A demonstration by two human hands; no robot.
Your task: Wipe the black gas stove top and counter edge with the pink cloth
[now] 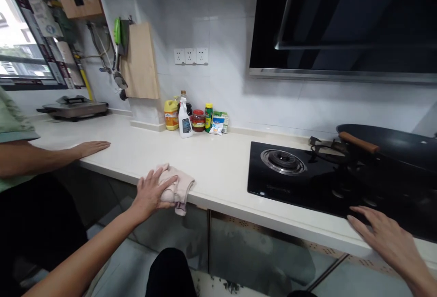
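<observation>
My left hand (150,197) is on a pale pink cloth (182,181) at the front edge of the white countertop (218,165). Its fingers curve over the bunched part of the cloth, and a corner hangs down past the edge. On the right, my right hand (385,233) rests with fingers stretched out at the front rim of the black gas cooktop (273,188), holding nothing. A round burner (283,160) shows on the cooktop's left side. Over its right side sits a large dark wok (392,147) with a wooden handle (358,142).
Against the wall stand a white spray bottle (185,122), a yellow jug (171,117), a red-lidded jar (198,122) and a green container (209,117). At left, another person's hand (94,148) lies on the counter, near an electric pan (77,108). A range hood (341,24) overhangs the cooktop.
</observation>
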